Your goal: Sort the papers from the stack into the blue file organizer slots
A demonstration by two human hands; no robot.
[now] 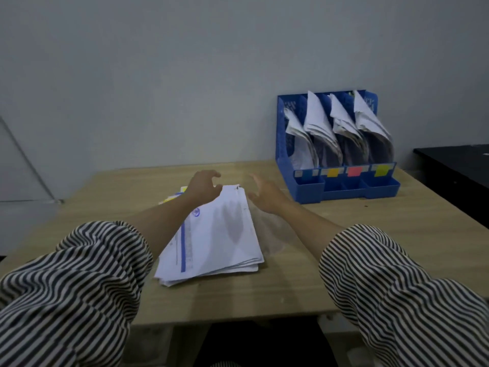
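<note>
Stack of papers [217, 234] lies flat on table [291, 287], thin, floppy, slippery sheets, best pinched at far corner; left hand [203, 185] and right hand [264, 194] hover there, fingers spread, holding nothing; blue file organizer [336, 186] beyond, right.

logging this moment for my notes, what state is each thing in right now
paper stack: lying flat on the table, sheets slightly fanned
left hand: over the stack's far end, fingers loosely curled, nothing held
right hand: beside the stack, fingers spread, empty
file organizer: upright, all four slots holding drooping papers
table: holds the stack and organizer
</note>
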